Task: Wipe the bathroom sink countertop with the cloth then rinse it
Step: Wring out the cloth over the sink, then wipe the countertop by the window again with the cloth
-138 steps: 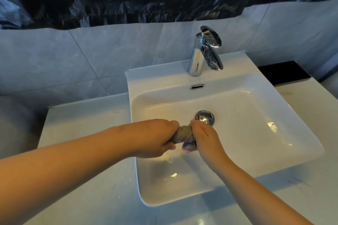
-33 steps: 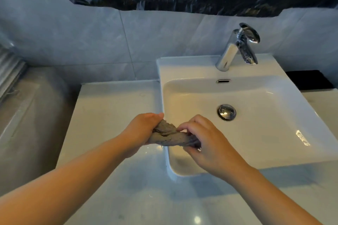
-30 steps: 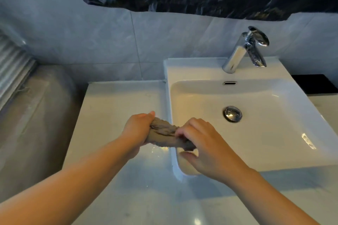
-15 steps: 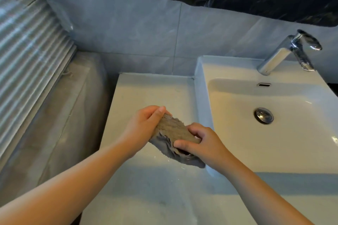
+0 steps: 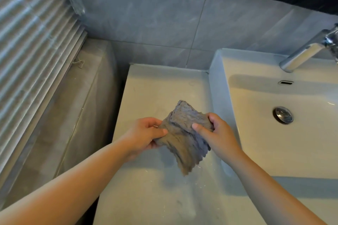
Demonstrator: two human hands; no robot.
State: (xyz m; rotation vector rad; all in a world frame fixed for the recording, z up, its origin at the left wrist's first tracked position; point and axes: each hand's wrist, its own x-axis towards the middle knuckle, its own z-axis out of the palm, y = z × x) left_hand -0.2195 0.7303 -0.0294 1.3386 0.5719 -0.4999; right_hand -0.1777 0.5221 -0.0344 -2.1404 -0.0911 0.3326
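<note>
Countertop (image 5: 157,93): pale, glossy, wet-flecked near the front. Sink (image 5: 274,144): white basin at right, chrome drain (image 5: 283,115), faucet (image 5: 307,51) at rear. Grey tiled wall (image 5: 164,23); slatted blind (image 5: 33,42) at left. Cloth (image 5: 182,133): grey, crumpled, held above the countertop. Left hand (image 5: 144,135) pinches its left edge; right hand (image 5: 217,135) grips its right edge, fingers curled.

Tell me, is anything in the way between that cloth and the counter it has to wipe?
Nothing visible. The left hand and right hand hold the cloth above the countertop, left of the sink; the surface below shows only small wet specks.
</note>
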